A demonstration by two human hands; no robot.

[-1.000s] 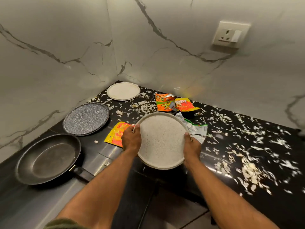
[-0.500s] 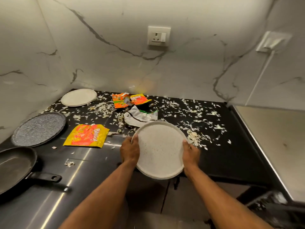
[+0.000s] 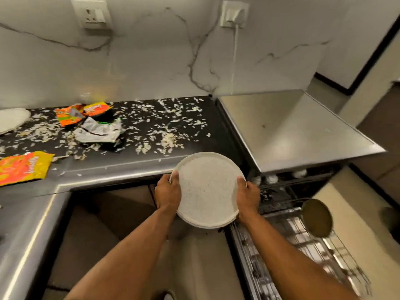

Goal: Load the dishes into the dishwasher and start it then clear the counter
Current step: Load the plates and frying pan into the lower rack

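While I hold the speckled plate (image 3: 205,189) level in front of me, clear of the worktop (image 3: 121,167) edge, I judge I am in the loading step: carrying one dish from the counter across to the dishwasher rack (image 3: 287,241), which stands pulled out low on my right. My left hand (image 3: 167,192) grips the plate's left rim with the thumb over the lip, and my right hand (image 3: 247,197) grips the right rim the same way; the fingers underneath are hidden.

The next move, as I see it, calls for swinging the plate to the right and down, tipping it on edge and sliding it between the rack's wires without knocking the round steel ladle (image 3: 317,217) that already sits there.

Counting what I can see: one plate in my hands, one more pale plate (image 3: 12,121) at the far left of the worktop, partly cut off. Wrappers come to three patches: a yellow-orange packet (image 3: 23,167) near the front, a torn orange pair (image 3: 82,112) at the back, and one crumpled silver wrapper (image 3: 98,132). White scraps (image 3: 164,135) lie scattered over the black surface, too many to count. Two wall sockets (image 3: 92,14) are on the marble wall.
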